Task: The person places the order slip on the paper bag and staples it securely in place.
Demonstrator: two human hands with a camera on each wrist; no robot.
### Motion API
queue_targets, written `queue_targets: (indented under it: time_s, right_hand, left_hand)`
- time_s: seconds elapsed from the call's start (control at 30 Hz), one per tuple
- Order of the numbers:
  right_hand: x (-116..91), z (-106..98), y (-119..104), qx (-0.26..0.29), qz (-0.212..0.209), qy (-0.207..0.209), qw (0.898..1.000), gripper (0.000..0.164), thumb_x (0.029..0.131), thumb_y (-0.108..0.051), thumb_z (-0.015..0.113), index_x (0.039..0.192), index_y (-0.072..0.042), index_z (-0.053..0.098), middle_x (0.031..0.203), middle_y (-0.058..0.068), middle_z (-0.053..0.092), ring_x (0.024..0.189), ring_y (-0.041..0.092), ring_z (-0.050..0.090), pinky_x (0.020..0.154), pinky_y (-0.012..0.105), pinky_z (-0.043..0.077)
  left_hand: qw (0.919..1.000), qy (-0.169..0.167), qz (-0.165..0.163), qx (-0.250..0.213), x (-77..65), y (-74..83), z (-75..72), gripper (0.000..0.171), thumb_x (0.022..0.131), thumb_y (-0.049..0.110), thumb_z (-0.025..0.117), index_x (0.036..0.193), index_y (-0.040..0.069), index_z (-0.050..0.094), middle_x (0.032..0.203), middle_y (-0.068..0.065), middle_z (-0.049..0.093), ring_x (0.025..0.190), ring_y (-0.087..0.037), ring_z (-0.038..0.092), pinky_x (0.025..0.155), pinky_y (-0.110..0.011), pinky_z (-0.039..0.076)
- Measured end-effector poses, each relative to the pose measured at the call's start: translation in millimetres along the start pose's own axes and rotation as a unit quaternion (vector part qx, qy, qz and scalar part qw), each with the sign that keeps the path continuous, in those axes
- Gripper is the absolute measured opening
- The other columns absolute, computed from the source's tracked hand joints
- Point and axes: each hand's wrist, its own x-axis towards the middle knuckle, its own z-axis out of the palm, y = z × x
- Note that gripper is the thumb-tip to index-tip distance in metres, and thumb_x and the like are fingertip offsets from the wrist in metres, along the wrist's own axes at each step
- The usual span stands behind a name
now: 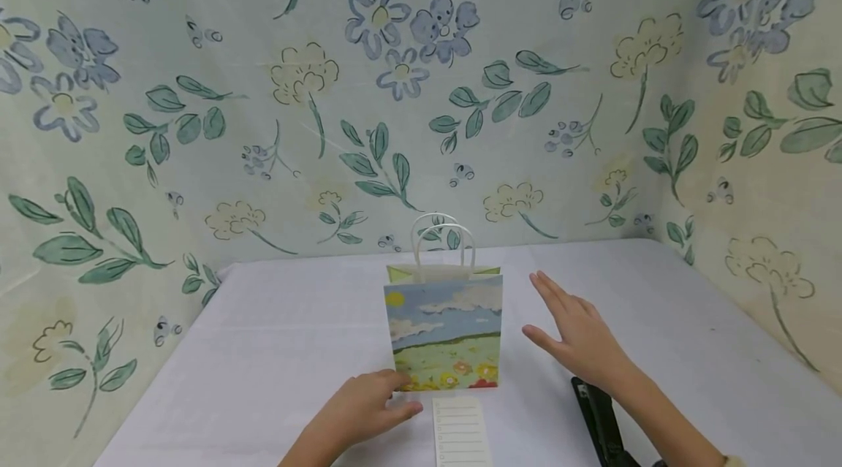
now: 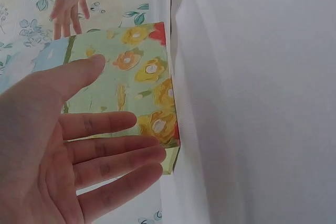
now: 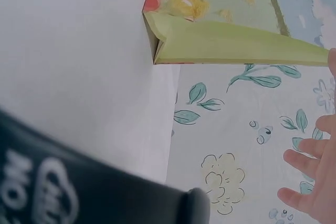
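Note:
A small paper gift bag with white handles stands upright on the white-covered table, its front printed with sky, clouds and a flowered meadow. My left hand is at the bag's lower left corner, fingertips overlapping its edge, the fingers mostly straight and the thumb spread. In the left wrist view that hand shows its palm beside the yellow flowers. My right hand is held apart from the bag, to its right, with fingers extended and nothing in it. The right wrist view shows the bag's plain green side.
A lined white paper slip lies just in front of the bag. Beside my right forearm is a long black object; white lettering shows on a dark, blurred shape in the right wrist view. Floral cloth hangs behind the table.

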Motion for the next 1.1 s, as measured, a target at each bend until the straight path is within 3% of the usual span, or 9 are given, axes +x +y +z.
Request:
queue_targets:
  time_s: [0.23,0.47,0.67,1.1]
  right_hand:
    - [2,0,-5,0.011,0.010,-0.004,1.000,0.077,0.086,-0.050,0.053,0.144,-0.011,0.022,0.147,0.016,0.030,0.128,0.036,0.037,0.097,0.061,0.029]
    - [6,3,-8,0.032,0.007,-0.003,0.999,0.077,0.086,-0.048,0.054,0.145,-0.011,0.021,0.147,0.015,0.029,0.130,0.036,0.035,0.097,0.060,0.029]
    - [8,6,-11,0.046,0.013,-0.004,0.999,0.078,0.086,-0.048,0.054,0.145,-0.011,0.020,0.147,0.016,0.029,0.129,0.036,0.035,0.096,0.061,0.030]
    - [13,8,-21,0.090,0.019,-0.001,0.996,0.078,0.085,-0.046,0.057,0.145,-0.011,0.021,0.146,0.015,0.031,0.128,0.036,0.038,0.095,0.061,0.033]
  left_hand:
    - [0.9992,0.024,0.028,0.017,2.2,2.8,10.8,0.045,0.084,0.052,0.054,0.108,0.014,0.062,0.098,0.004,0.066,0.084,-0.010,0.061,0.068,-0.029,0.048]
    - [0.9991,0.030,0.027,0.015,3.5,8.8,16.9,0.050,0.083,0.052,0.055,0.114,0.013,0.060,0.108,0.001,0.064,0.094,-0.015,0.061,0.075,-0.031,0.049]
    - [0.9988,0.028,0.030,0.026,6.8,15.2,18.6,0.050,0.082,0.052,0.056,0.114,0.013,0.059,0.106,0.001,0.064,0.092,-0.014,0.062,0.073,-0.030,0.049]
    - [0.9995,-0.026,-0.001,0.019,17.7,27.6,21.4,0.051,0.080,0.052,0.060,0.120,0.020,0.057,0.115,0.004,0.062,0.101,-0.014,0.060,0.076,-0.033,0.050]
